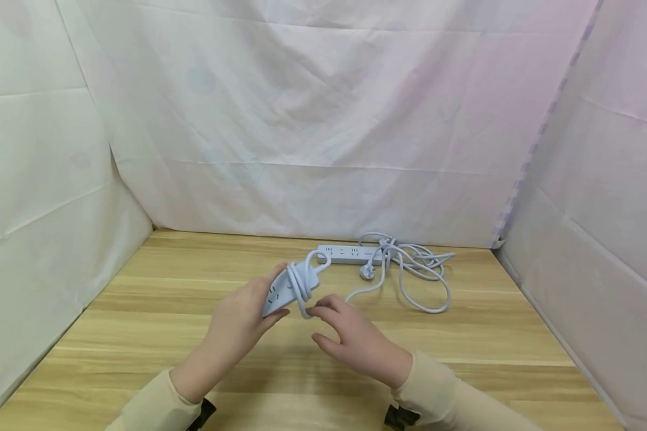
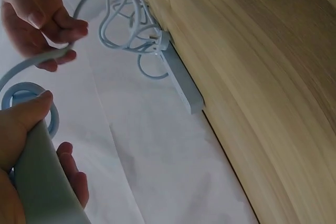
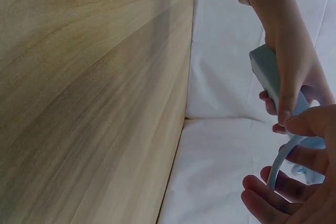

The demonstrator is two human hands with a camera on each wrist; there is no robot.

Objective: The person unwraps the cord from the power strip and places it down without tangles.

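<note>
My left hand (image 1: 237, 314) grips a white power strip (image 1: 281, 296) by its lower end, above the table and tilted, sockets facing up. Loops of its white cord (image 1: 301, 284) are wound round the strip's upper part. The right hand (image 1: 358, 341) has the cord running through its bent fingers, just right of the strip. In the left wrist view the cord (image 2: 30, 66) passes between those fingers, with the strip (image 2: 44, 177) below in the left hand. From the right wrist view, the cord (image 3: 282, 158) curves along the right fingers.
A second white power strip (image 1: 342, 255) lies at the back of the wooden table (image 1: 156, 323). Beside it are a plug (image 1: 367, 272) and a loose, tangled cord (image 1: 431, 309). White cloth (image 1: 280, 120) hangs behind the table and along both sides.
</note>
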